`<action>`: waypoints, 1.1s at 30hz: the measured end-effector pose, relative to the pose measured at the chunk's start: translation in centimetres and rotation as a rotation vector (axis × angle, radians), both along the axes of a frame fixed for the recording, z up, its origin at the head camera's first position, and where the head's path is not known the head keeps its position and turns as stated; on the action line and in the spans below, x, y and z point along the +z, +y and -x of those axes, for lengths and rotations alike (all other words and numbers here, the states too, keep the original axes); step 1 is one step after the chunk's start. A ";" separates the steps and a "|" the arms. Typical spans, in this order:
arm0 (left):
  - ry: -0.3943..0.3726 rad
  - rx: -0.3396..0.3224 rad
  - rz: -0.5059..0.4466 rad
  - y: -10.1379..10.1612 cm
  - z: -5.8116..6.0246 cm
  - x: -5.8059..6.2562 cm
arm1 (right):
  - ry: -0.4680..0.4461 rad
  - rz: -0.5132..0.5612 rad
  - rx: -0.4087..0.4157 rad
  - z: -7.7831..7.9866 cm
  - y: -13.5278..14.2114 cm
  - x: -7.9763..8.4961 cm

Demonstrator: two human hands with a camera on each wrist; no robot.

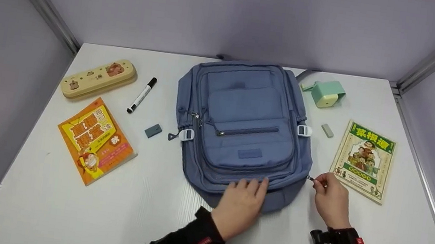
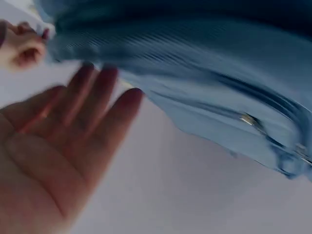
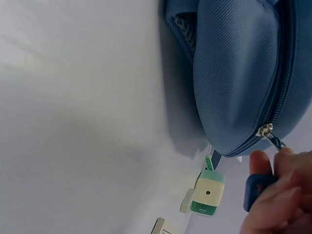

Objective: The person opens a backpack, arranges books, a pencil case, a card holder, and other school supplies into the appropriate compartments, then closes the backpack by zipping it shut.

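A blue backpack (image 1: 250,115) lies front up on the white table, its base toward me. My right hand (image 1: 331,198) pinches a zipper pull at the lower right side of the bag. In the right wrist view the metal zipper slider (image 3: 264,130) sits on the dark zipper track (image 3: 280,92), and the pull's blue end (image 3: 257,187) sticks out between the fingers. My left hand (image 1: 241,205) lies over the lower edge of the backpack, fingers stretched out. Its palm and straight fingers (image 2: 109,114) face the bag's base in the left wrist view, which is blurred.
Left of the bag are a yellow pencil case (image 1: 99,79), a marker (image 1: 142,95), an orange book (image 1: 95,141) and a dark eraser (image 1: 153,131). On its right are a green pencil sharpener (image 1: 327,93), a grey eraser (image 1: 327,130) and a green-and-cream book (image 1: 363,162). Panels wall the table.
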State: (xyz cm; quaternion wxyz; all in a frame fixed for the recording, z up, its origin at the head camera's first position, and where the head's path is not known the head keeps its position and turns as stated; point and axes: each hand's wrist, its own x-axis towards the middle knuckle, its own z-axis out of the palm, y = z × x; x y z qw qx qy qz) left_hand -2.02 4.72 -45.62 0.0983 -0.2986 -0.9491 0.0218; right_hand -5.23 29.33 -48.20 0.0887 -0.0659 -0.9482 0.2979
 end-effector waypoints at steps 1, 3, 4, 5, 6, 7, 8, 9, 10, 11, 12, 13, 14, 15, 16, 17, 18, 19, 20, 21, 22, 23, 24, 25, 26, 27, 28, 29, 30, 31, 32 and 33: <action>0.045 0.032 0.044 1.0 -0.3 -0.4 | 0.004 0.002 0.004 0.0 0.0 0.0; 0.122 0.092 0.137 2.6 -0.7 -1.3 | 0.011 0.004 0.016 -0.1 -0.2 0.0; 0.162 0.117 0.175 3.1 -0.8 -1.8 | 0.018 0.002 0.022 -0.1 -0.2 -0.1; 0.196 0.135 0.210 3.5 -0.8 -2.2 | 0.023 0.000 0.025 -0.1 -0.3 -0.1; 0.229 0.149 0.225 3.8 -0.8 -2.6 | 0.029 -0.001 0.027 -0.1 -0.3 -0.2; 0.265 0.156 0.229 3.9 -0.7 -2.9 | 0.036 -0.003 0.028 -0.1 -0.4 -0.3; 0.297 0.154 0.227 3.9 -0.7 -3.3 | 0.043 -0.003 0.027 0.0 -0.4 -0.3; 0.325 0.147 0.218 3.9 -0.6 -3.5 | 0.052 -0.005 0.025 0.0 -0.4 -0.4; 0.349 0.137 0.206 3.8 -0.5 -3.8 | 0.059 -0.007 0.023 0.1 -0.4 -0.5; 0.365 0.125 0.194 3.6 -0.4 -3.9 | 0.066 -0.009 0.020 0.1 -0.3 -0.5; 0.378 0.112 0.185 3.4 -0.3 -4.0 | 0.073 -0.011 0.020 0.2 -0.3 -0.6; 0.389 0.101 0.173 3.2 -0.3 -4.1 | 0.077 -0.011 0.023 0.3 -0.2 -0.6; 0.399 0.092 0.157 2.9 -0.2 -4.1 | 0.080 -0.015 0.029 0.4 -0.1 -0.6; 0.409 0.085 0.140 2.6 -0.2 -4.2 | 0.080 -0.020 0.038 0.5 0.0 -0.7; 0.420 0.079 0.121 2.4 -0.2 -4.2 | 0.078 -0.027 0.046 0.7 0.1 -0.8; 0.431 0.075 0.103 2.1 -0.2 -4.2 | 0.075 -0.033 0.055 1.0 0.3 -0.8; 0.442 0.072 0.087 1.9 -0.2 -4.2 | 0.069 -0.040 0.063 1.4 0.5 -0.8; 0.451 0.069 0.072 1.7 -0.2 -4.2 | 0.064 -0.047 0.070 1.8 0.8 -0.9; 0.456 0.065 0.063 1.5 -0.3 -4.2 | 0.059 -0.056 0.073 2.4 1.0 -1.0; 0.458 0.060 0.057 1.3 -0.3 -4.2 | 0.054 -0.063 0.075 3.0 1.3 -1.1; 0.456 0.055 0.054 1.1 -0.3 -4.2 | 0.051 -0.071 0.077 3.8 1.6 -1.2; 0.452 0.050 0.053 1.0 -0.4 -4.2 | 0.048 -0.078 0.080 4.5 1.9 -1.3; 0.445 0.047 0.053 0.9 -0.4 -4.2 | 0.047 -0.086 0.085 5.3 2.2 -1.4; 0.438 0.043 0.054 0.9 -0.4 -4.2 | 0.048 -0.093 0.092 6.2 2.5 -1.5; 0.433 0.042 0.053 0.9 -0.5 -4.2 | 0.048 -0.104 0.103 7.0 2.8 -1.6; 0.427 0.040 0.051 0.9 -0.5 -4.2 | 0.047 -0.115 0.112 7.8 3.0 -1.7; 0.421 0.040 0.050 0.9 -0.5 -4.2 | 0.045 -0.127 0.121 8.5 3.2 -1.7; 0.416 0.041 0.047 1.0 -0.5 -4.3 | 0.042 -0.139 0.129 9.2 3.3 -1.7; 0.408 0.040 0.048 1.0 -0.6 -4.3 | 0.040 -0.150 0.137 9.9 3.4 -1.6; 0.402 0.041 0.048 1.0 -0.6 -4.3 | 0.039 -0.160 0.145 10.6 3.4 -1.6; 0.396 0.040 0.048 1.1 -0.7 -4.3 | 0.032 -0.168 0.150 11.2 3.4 -1.5; 0.387 0.037 0.050 1.1 -0.7 -4.3 | 0.025 -0.174 0.155 11.8 3.4 -1.4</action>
